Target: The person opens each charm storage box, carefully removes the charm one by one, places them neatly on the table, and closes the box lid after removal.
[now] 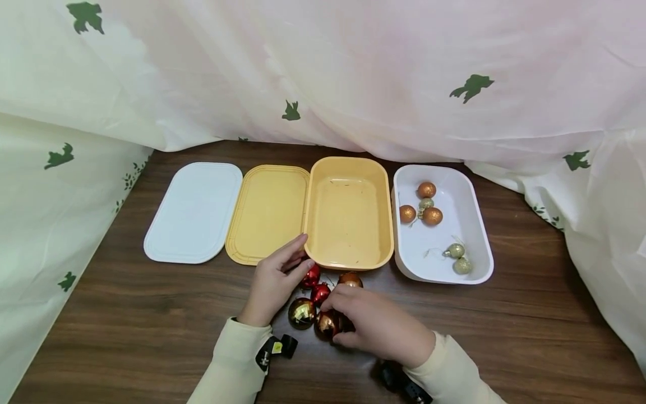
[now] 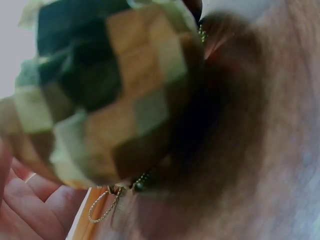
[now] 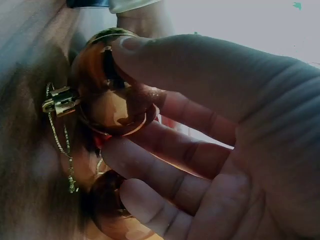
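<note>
On the table a cluster of Christmas baubles lies between the hands. My right hand [image 1: 381, 325] grips a shiny copper bauble [image 3: 112, 102], thumb on one side and fingers round the other; another copper bauble [image 3: 107, 205] is near its fingertips. My left hand [image 1: 276, 279] is beside a red bauble [image 1: 310, 276], fingers loosely bent near the corner of the yellow box [image 1: 348, 264]. A smaller red bauble [image 1: 320, 293], a gold bauble [image 1: 302, 313] and a copper bauble [image 1: 350, 279] lie close by. Large in the left wrist view is a faceted bauble [image 2: 135, 70]. The right hand partly hides the cluster.
Right of the yellow box stands a white box [image 1: 471, 224] with several glittery copper and pale gold baubles. A yellow lid [image 1: 270, 213] and a white lid [image 1: 194, 213] lie to the left. Patterned cloth [image 1: 353, 73] hangs behind the wooden table [image 1: 126, 325].
</note>
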A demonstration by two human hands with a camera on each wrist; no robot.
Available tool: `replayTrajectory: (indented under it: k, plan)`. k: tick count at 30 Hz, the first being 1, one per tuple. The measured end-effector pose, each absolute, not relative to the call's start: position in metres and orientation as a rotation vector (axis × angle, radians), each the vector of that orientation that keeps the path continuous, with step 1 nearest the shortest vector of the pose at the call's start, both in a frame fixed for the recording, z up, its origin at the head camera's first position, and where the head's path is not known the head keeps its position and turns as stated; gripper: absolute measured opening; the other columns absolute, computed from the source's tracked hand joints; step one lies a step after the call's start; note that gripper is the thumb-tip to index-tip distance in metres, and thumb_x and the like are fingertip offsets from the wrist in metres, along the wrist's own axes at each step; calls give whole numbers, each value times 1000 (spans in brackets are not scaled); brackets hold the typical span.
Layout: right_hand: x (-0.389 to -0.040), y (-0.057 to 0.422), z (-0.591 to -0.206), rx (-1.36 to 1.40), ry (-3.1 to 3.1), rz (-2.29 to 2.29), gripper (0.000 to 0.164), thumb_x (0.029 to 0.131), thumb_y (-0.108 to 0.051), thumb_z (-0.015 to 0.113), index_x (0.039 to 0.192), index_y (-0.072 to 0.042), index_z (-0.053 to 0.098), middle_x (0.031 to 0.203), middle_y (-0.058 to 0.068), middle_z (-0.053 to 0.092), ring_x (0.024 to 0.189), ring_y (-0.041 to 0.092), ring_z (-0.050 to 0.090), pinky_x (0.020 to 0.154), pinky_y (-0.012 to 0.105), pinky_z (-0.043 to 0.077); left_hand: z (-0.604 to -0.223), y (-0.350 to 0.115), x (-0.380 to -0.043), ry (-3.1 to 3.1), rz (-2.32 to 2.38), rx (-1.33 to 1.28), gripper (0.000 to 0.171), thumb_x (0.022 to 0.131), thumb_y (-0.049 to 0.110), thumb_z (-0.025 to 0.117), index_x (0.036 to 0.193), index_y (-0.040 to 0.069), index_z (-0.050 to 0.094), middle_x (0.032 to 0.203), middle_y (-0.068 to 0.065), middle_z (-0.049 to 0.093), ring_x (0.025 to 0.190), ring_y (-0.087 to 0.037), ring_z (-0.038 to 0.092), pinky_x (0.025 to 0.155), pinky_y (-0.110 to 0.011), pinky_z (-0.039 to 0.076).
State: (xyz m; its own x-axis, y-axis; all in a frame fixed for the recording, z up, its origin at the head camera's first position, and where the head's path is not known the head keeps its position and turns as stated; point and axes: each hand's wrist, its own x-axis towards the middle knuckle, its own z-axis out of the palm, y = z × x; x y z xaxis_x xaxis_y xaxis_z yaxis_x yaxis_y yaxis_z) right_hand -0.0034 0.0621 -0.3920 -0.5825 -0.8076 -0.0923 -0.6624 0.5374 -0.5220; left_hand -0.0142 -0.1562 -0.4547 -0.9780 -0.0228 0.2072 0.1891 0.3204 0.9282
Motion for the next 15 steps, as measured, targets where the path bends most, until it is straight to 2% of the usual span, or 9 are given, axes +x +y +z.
replayTrajectory:
  k: [8, 15]
  plan:
    - [-2, 58, -393, -1231, 2465, -576, 34, 82, -26, 84, 113, -17, 73, 106, -8, 60, 91, 5, 59, 76, 26, 54, -453, -156, -15, -2392, -1715, -164, 47, 90, 5, 76, 135, 3, 63, 138, -7, 61, 109, -24, 68, 92, -28, 56]
    - [-1, 59, -393, -1254, 2491, -625, 31, 84, -25, 82, 113, -16, 73, 107, -7, 60, 92, 6, 61, 78, 25, 55, -452, -155, -13, -2385, -1754, -136, 47, 90, 7, 76, 135, 4, 63, 137, -7, 62, 111, -23, 68, 93, -30, 55]
